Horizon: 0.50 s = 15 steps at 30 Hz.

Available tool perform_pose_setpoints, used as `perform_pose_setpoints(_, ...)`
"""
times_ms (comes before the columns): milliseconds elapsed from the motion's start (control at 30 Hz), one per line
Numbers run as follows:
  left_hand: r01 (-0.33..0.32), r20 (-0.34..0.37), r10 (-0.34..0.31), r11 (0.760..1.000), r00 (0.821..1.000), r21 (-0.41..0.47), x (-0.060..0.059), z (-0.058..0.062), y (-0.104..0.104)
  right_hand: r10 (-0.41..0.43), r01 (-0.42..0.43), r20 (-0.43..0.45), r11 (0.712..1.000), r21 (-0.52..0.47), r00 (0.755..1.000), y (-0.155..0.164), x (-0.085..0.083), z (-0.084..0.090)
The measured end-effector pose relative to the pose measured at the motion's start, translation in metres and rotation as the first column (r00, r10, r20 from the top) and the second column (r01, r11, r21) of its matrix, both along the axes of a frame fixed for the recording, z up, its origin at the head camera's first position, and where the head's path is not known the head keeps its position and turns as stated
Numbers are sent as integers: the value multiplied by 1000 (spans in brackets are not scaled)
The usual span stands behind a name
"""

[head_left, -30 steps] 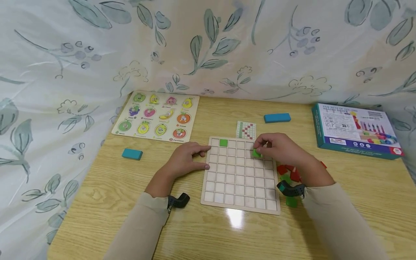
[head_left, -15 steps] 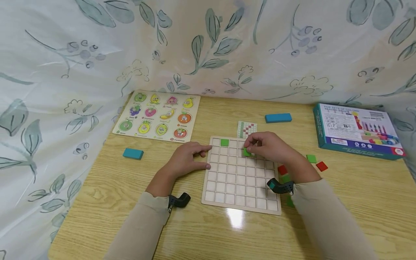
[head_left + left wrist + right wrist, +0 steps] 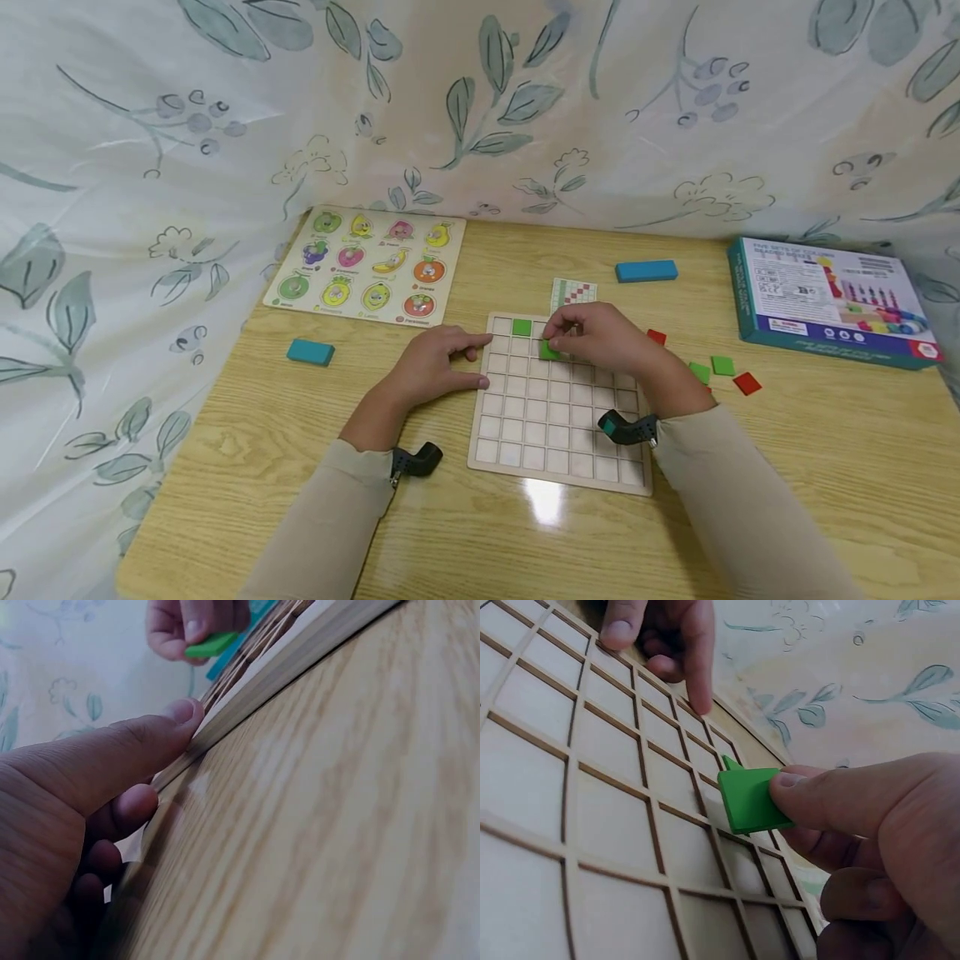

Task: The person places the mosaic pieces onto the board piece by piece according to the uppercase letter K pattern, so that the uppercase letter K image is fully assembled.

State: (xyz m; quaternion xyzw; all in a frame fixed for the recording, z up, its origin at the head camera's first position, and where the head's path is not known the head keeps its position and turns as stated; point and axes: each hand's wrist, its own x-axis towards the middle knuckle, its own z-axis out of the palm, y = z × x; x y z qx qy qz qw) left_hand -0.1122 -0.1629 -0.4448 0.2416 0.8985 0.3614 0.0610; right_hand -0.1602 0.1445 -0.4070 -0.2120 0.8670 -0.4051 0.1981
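My right hand (image 3: 600, 337) pinches a green square tile (image 3: 754, 799) between thumb and fingers. It holds the tile over the upper rows of a wooden grid board (image 3: 535, 410). Another green tile (image 3: 522, 327) lies in a top-row cell, just left of the held one. With thumb and index finger stretched out, my left hand (image 3: 435, 367) touches the board's left edge; its other fingers are curled loosely beneath, as the left wrist view shows. A small pattern card (image 3: 574, 294) lies behind the board, partly covered by my right hand.
Loose red (image 3: 747, 383) and green tiles (image 3: 723, 365) lie right of the board, some hidden by my right arm. A fruit puzzle board (image 3: 367, 267), two blue blocks (image 3: 311, 352) and a printed box (image 3: 832, 300) stand around it. A patterned curtain (image 3: 480, 108) hangs behind.
My right hand has moved left across the board with the green tile, toward the tile in the top row. More loose tiles show at the right. My left hand stays at the edge.
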Motion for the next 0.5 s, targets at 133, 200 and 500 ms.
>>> perform_pose_setpoints(133,2,-3,-2,1000,1000,3,-1,0,1,-5,5,-2,1000,-8,1000,-8,1,-1)
perform_pose_setpoints(200,2,0,-2,1000,1000,2,-1,0,1,-8,8,-3,1000,-14,1000,-12,1,-1)
perform_pose_setpoints(500,-6,3,6,1000,1000,2,-2,-3,0,-29,26,-73,999,-32,997,-29,2,-3)
